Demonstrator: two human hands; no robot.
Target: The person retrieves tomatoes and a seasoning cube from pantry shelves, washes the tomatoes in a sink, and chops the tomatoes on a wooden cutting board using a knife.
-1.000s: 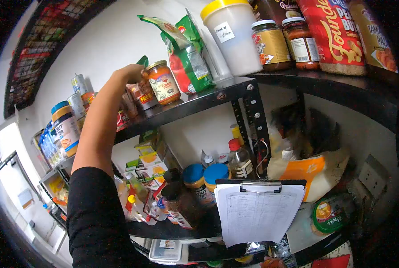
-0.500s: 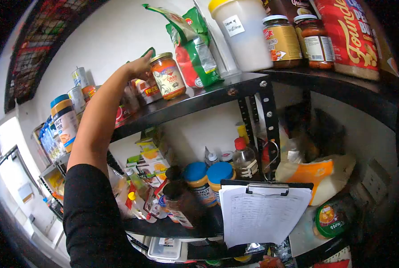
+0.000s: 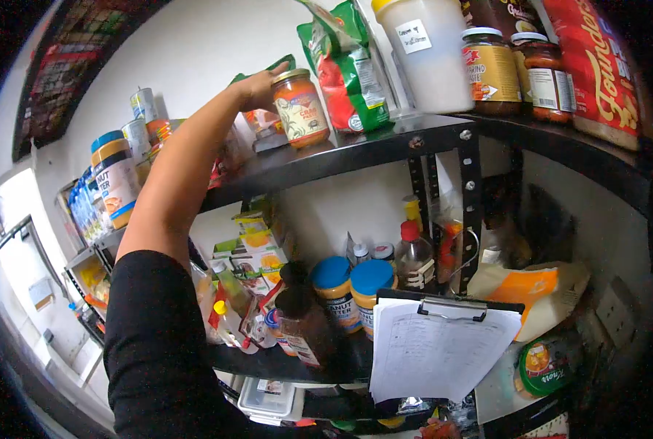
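Note:
My left hand [image 3: 257, 89] reaches up to the top shelf [image 3: 370, 146], just behind a gold-lidded jar labelled crab paste [image 3: 299, 111]. Its fingertips are partly hidden by the jar lid, so their grip does not show. Behind and below the hand is a green-topped packet [image 3: 264, 123] with an orange front. To the right of the jar stands a green and red pouch [image 3: 343, 73]. Lower down, a clipboard [image 3: 443, 351] with printed sheets hangs tilted in front of the shelves; what holds it is hidden. My right hand cannot be seen.
Right of the pouch are a yellow-lidded tub [image 3: 432, 62], a tamarind paste jar [image 3: 491, 69] and a red Founders pack [image 3: 593, 69]. The lower shelf holds blue-lidded peanut butter jars [image 3: 336, 296], a dark bottle [image 3: 304, 329] and a red-capped bottle [image 3: 414, 256].
The view has shifted, so the shelves sit further right in the picture. My left hand stays by the crab paste jar, its fingers now closer to the lid.

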